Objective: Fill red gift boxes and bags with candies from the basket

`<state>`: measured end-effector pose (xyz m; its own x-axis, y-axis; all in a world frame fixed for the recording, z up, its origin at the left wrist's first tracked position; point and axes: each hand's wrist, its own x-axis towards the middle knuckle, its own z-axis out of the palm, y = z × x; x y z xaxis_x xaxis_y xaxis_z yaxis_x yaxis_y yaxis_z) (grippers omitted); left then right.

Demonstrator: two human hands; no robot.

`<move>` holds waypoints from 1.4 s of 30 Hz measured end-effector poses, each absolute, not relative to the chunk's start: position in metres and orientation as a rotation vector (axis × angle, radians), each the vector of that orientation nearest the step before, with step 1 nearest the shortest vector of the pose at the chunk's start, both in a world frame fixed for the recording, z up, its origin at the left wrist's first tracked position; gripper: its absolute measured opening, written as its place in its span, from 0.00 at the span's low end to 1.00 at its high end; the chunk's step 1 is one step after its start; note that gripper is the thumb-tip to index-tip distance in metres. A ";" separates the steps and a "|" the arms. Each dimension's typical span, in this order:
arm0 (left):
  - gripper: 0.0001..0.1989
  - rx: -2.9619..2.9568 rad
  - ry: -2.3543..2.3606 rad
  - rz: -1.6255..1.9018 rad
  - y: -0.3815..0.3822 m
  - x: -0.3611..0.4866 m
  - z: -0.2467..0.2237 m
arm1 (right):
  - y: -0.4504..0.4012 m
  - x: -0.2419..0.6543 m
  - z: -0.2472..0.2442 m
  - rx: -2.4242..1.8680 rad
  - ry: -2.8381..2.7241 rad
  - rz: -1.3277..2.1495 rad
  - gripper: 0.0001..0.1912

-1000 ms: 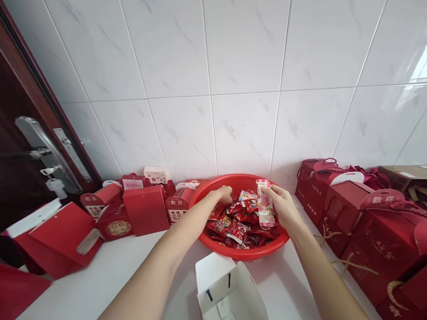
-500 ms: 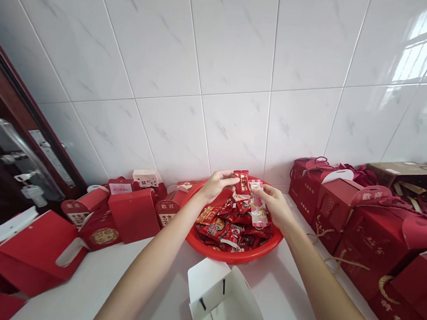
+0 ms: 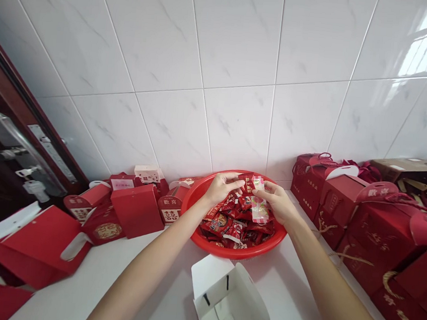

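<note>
A small red packet and a pink-and-clear packet are up over a red basket, just above the wrapped sweets that it holds. The person's left hand has thumb and fingers clamped on the red packet at its near side, while the right hand pinches the pink-and-clear packet by its upper part, so that the rest hangs free and its printed face shows. The two packets overlap in view; whether they touch cannot be told. Holding both over the basket probably means that anything slipping would fall back among the sweets. In front of the basket, between the forearms, an open box stands on the white table, flaps spread, its pale inside turned upward, a placing that seems to keep it within easy reach of both hands. Smaller red boxes line the left and larger red boxes crowd the right, likely set aside to leave the middle for working. Behind rises a tiled wall.
</note>
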<state>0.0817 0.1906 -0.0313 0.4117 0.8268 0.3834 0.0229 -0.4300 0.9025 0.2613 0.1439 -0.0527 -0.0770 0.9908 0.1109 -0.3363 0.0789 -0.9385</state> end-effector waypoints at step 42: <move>0.08 2.458 0.971 0.134 0.188 0.091 -0.055 | 0.154 0.264 -0.060 -0.917 -0.864 1.107 0.16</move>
<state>0.0905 0.1883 -0.0553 0.7420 0.6648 -0.0862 0.6166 -0.6265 0.4767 0.2643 0.1543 -0.0602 0.2249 0.9678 0.1127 -0.3448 0.1872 -0.9198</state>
